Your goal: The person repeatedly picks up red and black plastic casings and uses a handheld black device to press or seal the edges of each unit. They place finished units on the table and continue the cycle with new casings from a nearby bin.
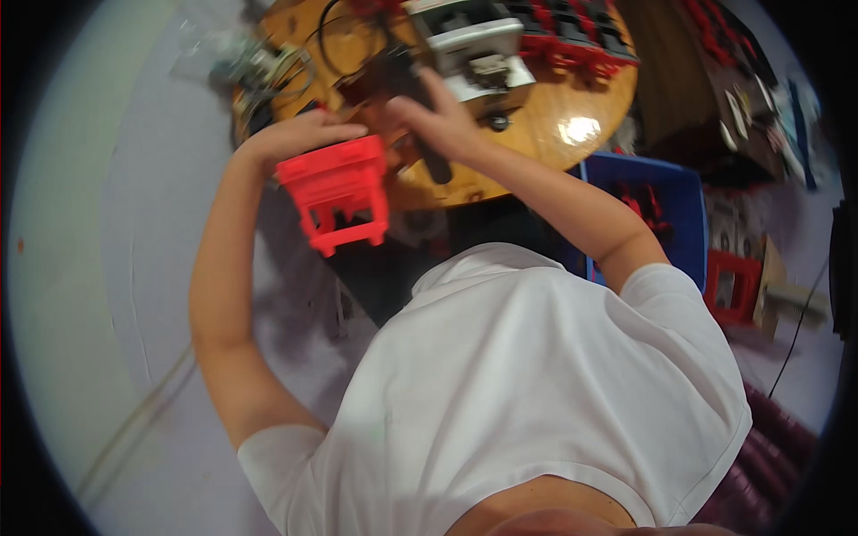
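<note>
My left hand (308,134) is closed on a bright red plastic frame (344,183) with square openings, held over the near left edge of the round table. My right hand (438,121) grips a long dark tool (433,159), blurred by motion; its exact kind cannot be made out. The tool slants across the palm, close to the right of the red frame. What lies under the fingers of both hands is hidden.
On the wooden table (608,98) stand a white device (474,36) and a row of red and black parts (572,36). A black cable (323,40) loops at the back. Clutter (259,76) lies left. A blue bin (693,192) holds red pieces.
</note>
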